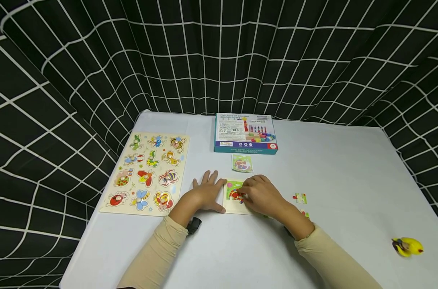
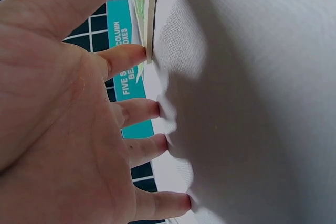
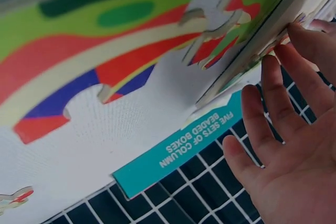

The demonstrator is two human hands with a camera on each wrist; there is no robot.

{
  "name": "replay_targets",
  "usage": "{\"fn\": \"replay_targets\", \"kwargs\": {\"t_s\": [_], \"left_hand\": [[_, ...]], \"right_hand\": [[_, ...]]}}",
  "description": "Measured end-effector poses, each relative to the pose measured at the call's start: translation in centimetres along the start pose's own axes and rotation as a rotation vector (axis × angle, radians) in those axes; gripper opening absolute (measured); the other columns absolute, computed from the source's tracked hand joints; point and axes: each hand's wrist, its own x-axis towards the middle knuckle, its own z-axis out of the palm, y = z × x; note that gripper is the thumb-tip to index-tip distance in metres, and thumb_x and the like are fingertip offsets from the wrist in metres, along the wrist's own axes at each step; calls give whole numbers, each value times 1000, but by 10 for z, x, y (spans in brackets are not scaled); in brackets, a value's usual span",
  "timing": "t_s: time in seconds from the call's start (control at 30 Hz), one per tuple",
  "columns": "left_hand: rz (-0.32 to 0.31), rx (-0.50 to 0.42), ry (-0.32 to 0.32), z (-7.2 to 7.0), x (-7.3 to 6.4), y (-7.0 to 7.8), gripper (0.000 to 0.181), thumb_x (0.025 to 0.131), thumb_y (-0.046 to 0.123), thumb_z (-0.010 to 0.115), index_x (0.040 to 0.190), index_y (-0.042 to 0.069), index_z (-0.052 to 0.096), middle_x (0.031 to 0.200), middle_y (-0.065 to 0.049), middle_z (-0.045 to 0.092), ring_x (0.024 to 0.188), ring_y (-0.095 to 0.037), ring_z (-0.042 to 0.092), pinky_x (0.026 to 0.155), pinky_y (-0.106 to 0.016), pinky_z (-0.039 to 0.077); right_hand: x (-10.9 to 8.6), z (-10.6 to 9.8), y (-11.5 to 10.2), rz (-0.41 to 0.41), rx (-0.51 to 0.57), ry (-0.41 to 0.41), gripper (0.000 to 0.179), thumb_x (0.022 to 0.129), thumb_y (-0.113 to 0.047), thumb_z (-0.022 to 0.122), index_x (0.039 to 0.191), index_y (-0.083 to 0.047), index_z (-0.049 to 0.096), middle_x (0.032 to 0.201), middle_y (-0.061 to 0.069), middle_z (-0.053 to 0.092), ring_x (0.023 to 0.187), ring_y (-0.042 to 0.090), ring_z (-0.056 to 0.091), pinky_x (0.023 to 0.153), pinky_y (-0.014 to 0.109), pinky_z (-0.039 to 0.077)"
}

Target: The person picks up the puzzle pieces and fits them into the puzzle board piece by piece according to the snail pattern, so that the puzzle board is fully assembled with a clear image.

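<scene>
A small square wooden puzzle board [image 1: 235, 207], partly filled with a red and green picture, lies before me. My left hand [image 1: 206, 194] lies with spread fingers at its left side; in the left wrist view the index fingertip [image 2: 140, 53] touches the board's edge. My right hand [image 1: 264, 196] reaches over the board's right part. Its thumb and index finger pinch a small puzzle piece at the picture, mostly hidden by the fingers. In the right wrist view, the other fingers [image 3: 256, 114] hang loosely curved, and loose jigsaw pieces [image 3: 79, 85] loom close to the camera.
Loose puzzle pieces [image 1: 300, 198] lie right of the board, partly behind the right forearm. A small picture card [image 1: 242, 164] and a beaded-column box [image 1: 246, 147] stand beyond it. An insect peg board [image 1: 132, 188] lies left; a yellow rubber duck [image 1: 412, 245] sits far right.
</scene>
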Motion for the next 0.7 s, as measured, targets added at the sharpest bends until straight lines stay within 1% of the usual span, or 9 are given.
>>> {"fn": "replay_targets", "kwargs": {"t_s": [0.2,0.33,0.4,0.5,0.6,0.7], "left_hand": [[-8,0,-3,-2,-1,2,96,72,49,82,150,21,33,162,-16,10,149,-40,2,108,-73,15],[-12,2,-5,-2,-1,2,97,72,50,81,151,21,33,162,-15,10,149,-40,2,108,-72,15],[-11,0,-3,-2,-1,2,97,72,50,82,151,21,33,162,-15,10,149,-40,2,108,-72,15],[-12,2,-5,-1,-2,2,97,72,49,82,151,21,33,162,-16,10,149,-40,2,108,-73,15],[-15,-2,-4,0,-2,2,96,72,48,82,150,21,33,162,-16,11,149,-39,2,108,-73,15],[-10,-13,5,0,-3,2,96,71,47,83,149,21,35,162,-16,12,149,-39,2,108,-73,15]], "right_hand": [[0,0,0,8,-14,13,20,79,-19,79,99,-19,77,98,-3,71,102,23,61,100,45,43],[0,-1,-2,8,-42,1,17,80,-20,79,96,-19,76,98,-3,71,101,22,61,100,47,42],[-1,-2,-3,0,-34,-12,18,79,-21,79,97,-17,76,99,-2,71,102,23,60,100,48,42],[-4,-6,-1,-14,35,-36,22,81,-22,78,101,-14,75,103,1,70,105,24,60,101,49,41],[-10,-11,5,-8,134,-38,23,83,-23,77,103,-13,75,106,2,71,108,24,59,103,49,40],[-20,-17,18,23,177,0,22,82,-20,77,103,-12,75,105,2,71,108,24,60,103,50,40]]}}
